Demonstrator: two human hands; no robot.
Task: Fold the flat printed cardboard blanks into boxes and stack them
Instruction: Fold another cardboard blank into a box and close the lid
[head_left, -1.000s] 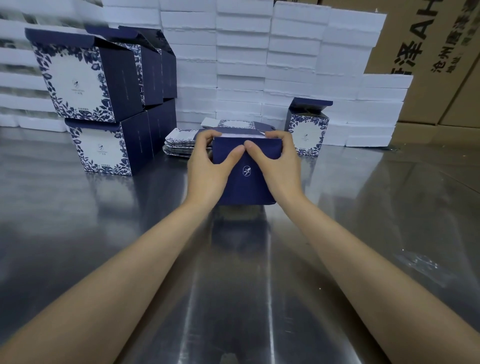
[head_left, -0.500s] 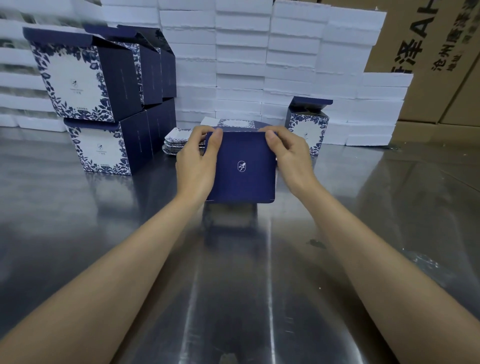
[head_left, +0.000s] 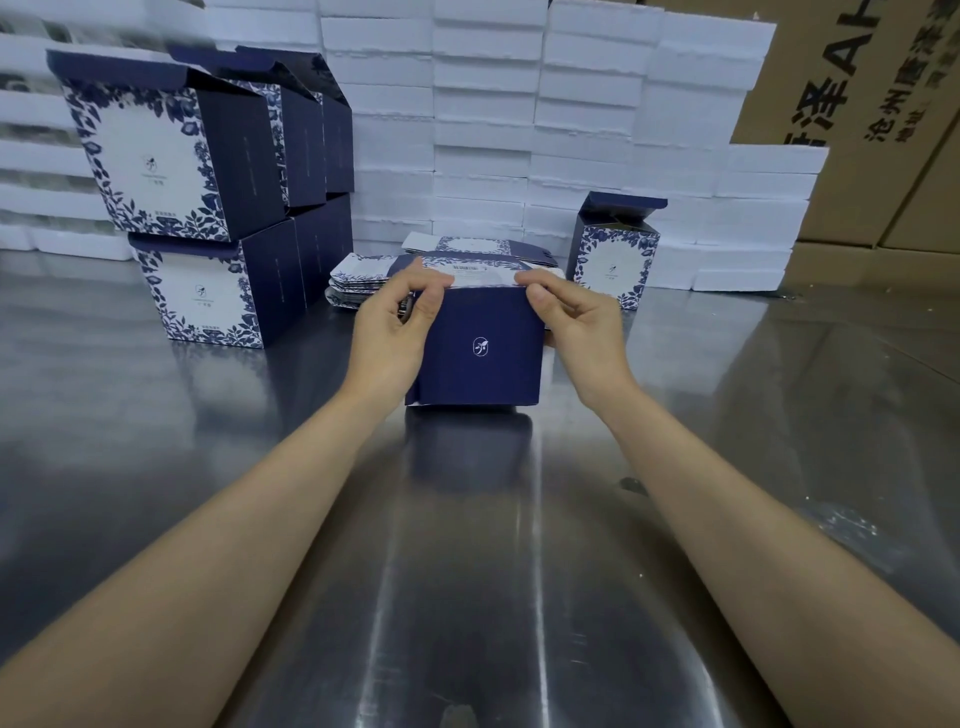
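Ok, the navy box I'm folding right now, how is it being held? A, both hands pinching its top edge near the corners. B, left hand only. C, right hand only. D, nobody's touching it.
A: the left hand and the right hand each pinch the top edge of the navy box, one near each upper corner.

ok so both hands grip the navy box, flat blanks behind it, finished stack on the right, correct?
No: the head view shows the finished stack on the left; only a single box stands on the right. Left hand and right hand do grip the navy box, flat blanks behind it.
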